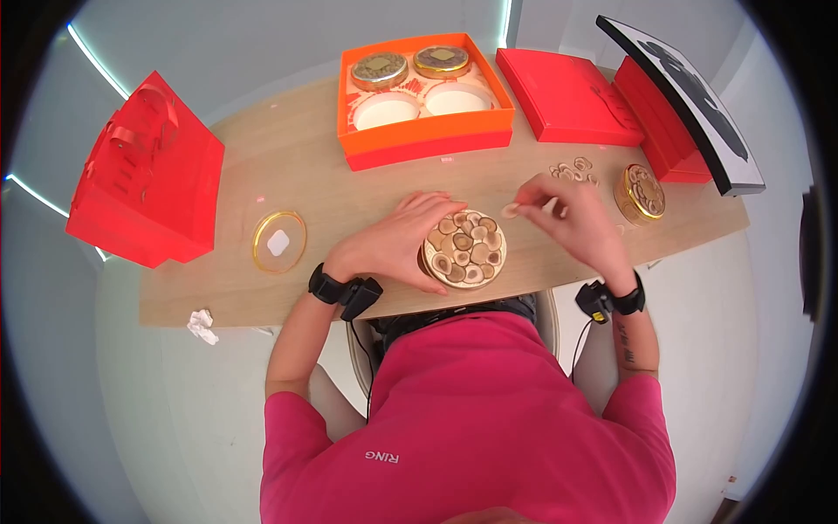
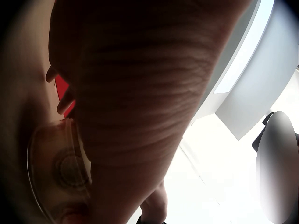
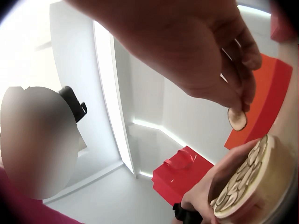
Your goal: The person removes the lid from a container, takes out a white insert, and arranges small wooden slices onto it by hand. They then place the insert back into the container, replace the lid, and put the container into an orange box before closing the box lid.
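A clear round jar (image 1: pixel 428 262) filled to the top with overlapping thin, pale, dark-edged slices (image 1: pixel 471 249) stands near the table's front edge. My left hand (image 1: pixel 393 240) grips its left side, thumb towards the front and fingers round the back. To the right of the jar, my right hand (image 1: pixel 572 218) pinches a single oval slice (image 3: pixel 237 120) between thumb and fingertips, held above the table. Loose slices (image 1: pixel 576 168) lie beyond that hand. A second gold-rimmed jar (image 1: pixel 642 194) of slices sits to its right. In the left wrist view, the palm hides most of the held jar.
A gold-rimmed round lid (image 1: pixel 255 244) lies left. At the back, an orange box (image 1: pixel 428 135) holds two closed jars beside two round recesses. Red box parts (image 1: pixel 559 96) and a black-and-white panel (image 1: pixel 690 96) occupy the back right. A red gift bag (image 1: pixel 166 192) stands far left, crumpled tissue (image 1: pixel 202 326) at the front-left edge.
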A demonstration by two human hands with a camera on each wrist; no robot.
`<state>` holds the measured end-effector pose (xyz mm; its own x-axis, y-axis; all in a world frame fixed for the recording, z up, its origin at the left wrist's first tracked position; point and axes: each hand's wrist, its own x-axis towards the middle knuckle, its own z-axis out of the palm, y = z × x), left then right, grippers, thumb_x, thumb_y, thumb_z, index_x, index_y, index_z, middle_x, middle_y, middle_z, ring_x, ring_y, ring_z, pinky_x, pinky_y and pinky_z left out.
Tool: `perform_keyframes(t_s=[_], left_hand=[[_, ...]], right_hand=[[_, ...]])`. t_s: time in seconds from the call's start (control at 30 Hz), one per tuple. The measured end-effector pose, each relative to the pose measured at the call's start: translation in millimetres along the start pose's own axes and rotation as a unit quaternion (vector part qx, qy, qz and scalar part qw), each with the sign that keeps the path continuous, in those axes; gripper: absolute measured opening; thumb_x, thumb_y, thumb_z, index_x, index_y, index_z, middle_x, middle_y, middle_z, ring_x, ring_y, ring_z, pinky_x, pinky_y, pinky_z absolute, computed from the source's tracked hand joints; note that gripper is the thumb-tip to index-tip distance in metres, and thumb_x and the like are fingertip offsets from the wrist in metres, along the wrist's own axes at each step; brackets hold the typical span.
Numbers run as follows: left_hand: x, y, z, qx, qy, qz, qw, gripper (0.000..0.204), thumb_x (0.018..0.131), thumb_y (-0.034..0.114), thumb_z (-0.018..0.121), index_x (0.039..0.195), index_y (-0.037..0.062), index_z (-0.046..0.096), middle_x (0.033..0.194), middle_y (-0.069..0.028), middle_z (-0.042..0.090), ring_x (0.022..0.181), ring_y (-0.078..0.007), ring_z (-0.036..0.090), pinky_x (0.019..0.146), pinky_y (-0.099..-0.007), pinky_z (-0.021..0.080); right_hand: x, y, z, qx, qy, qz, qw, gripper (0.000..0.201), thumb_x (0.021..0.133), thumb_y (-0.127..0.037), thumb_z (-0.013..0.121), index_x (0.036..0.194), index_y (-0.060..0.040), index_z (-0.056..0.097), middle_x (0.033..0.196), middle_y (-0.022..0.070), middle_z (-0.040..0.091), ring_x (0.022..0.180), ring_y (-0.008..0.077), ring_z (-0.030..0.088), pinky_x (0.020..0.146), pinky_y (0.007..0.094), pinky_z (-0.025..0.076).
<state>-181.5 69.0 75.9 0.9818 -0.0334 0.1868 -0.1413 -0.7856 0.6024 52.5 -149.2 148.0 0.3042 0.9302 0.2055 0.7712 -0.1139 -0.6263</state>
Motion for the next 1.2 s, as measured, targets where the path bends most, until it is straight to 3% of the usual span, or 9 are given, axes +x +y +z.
perform_keyframes(t_s=[0.13,0.33,0.43,0.53,0.63,0.77,0.87,1.03,1.2], left_hand=[[0,-3,2,0.002,0.0,0.001,1.0,0.122,0.067,0.042,0.106,0.165,-0.0005,0.048,0.16,-0.0215,0.055,0.157,-0.0412,0.044,0.134,-0.0513,0.035],[0,-4,4,0.012,0.002,0.01,1.0,0.125,0.067,0.051,0.105,0.164,-0.0023,0.048,0.158,-0.0232,0.055,0.156,-0.041,0.046,0.134,-0.0519,0.034],[0,-3,3,0.015,-0.001,0.008,1.0,0.124,0.067,0.052,0.105,0.164,-0.0023,0.049,0.158,-0.0232,0.056,0.156,-0.0412,0.046,0.134,-0.0519,0.034],[0,-5,3,0.011,0.0,0.006,1.0,0.124,0.067,0.052,0.105,0.163,-0.0018,0.049,0.159,-0.0228,0.056,0.156,-0.0416,0.046,0.134,-0.0523,0.034],[0,-5,5,0.004,0.001,0.009,1.0,0.124,0.068,0.052,0.105,0.164,-0.0013,0.048,0.159,-0.0225,0.056,0.157,-0.0419,0.045,0.134,-0.0529,0.034],[-1,-7,5,0.003,0.002,0.017,1.0,0.124,0.069,0.05,0.105,0.166,-0.001,0.047,0.161,-0.023,0.055,0.159,-0.0423,0.044,0.135,-0.0534,0.034],[-3,-7,5,-0.001,0.001,0.017,1.0,0.12,0.07,0.042,0.105,0.167,0.0016,0.047,0.164,-0.0221,0.053,0.161,-0.0424,0.042,0.135,-0.0524,0.035],[-2,-5,3,-0.013,-0.003,0.005,1.0,0.117,0.07,0.034,0.104,0.168,0.0031,0.047,0.165,-0.0214,0.051,0.162,-0.0424,0.041,0.134,-0.0517,0.036],[-1,-3,2,-0.011,0.005,-0.012,1.0,0.116,0.069,0.028,0.102,0.167,0.0025,0.047,0.164,-0.0207,0.052,0.161,-0.0414,0.042,0.134,-0.0508,0.037]], right_hand=[[2,-7,27,0.011,-0.007,-0.107,0.994,0.013,0.096,-0.009,0.082,0.108,-0.004,0.079,0.103,0.0145,0.081,0.093,0.0339,0.079,0.08,0.0436,0.062],[4,-10,53,-0.042,0.078,-0.22,0.971,0.014,0.093,-0.004,0.081,0.107,-0.0042,0.079,0.105,0.0142,0.079,0.098,0.0374,0.077,0.084,0.0471,0.063],[2,-16,55,-0.072,0.034,-0.248,0.966,0.013,0.094,-0.004,0.081,0.107,-0.0031,0.078,0.108,0.0148,0.079,0.102,0.0381,0.076,0.086,0.0475,0.063],[1,-5,50,-0.003,0.006,-0.231,0.973,0.012,0.096,-0.005,0.08,0.107,-0.0021,0.077,0.11,0.0152,0.079,0.105,0.0382,0.076,0.086,0.0469,0.062],[5,5,28,-0.041,0.072,-0.207,0.975,0.011,0.097,-0.004,0.079,0.108,-0.0021,0.077,0.111,0.0146,0.08,0.104,0.0381,0.077,0.087,0.0461,0.062],[2,27,-9,-0.121,0.125,-0.063,0.983,0.012,0.098,-0.003,0.077,0.11,-0.0047,0.078,0.108,0.0135,0.081,0.101,0.0375,0.078,0.087,0.0463,0.062],[-2,59,-30,-0.2,0.106,0.045,0.973,0.016,0.093,-0.002,0.079,0.109,-0.0055,0.079,0.107,0.0133,0.081,0.103,0.0359,0.078,0.087,0.0475,0.061],[-18,99,-45,-0.228,-0.036,0.143,0.962,0.023,0.083,-0.006,0.083,0.105,-0.0073,0.079,0.103,0.0116,0.079,0.102,0.034,0.075,0.088,0.0466,0.059],[-21,109,-43,-0.199,-0.088,0.114,0.969,0.03,0.075,-0.009,0.093,0.102,-0.0028,0.081,0.095,0.0118,0.08,0.091,0.0267,0.079,0.081,0.0398,0.061]])
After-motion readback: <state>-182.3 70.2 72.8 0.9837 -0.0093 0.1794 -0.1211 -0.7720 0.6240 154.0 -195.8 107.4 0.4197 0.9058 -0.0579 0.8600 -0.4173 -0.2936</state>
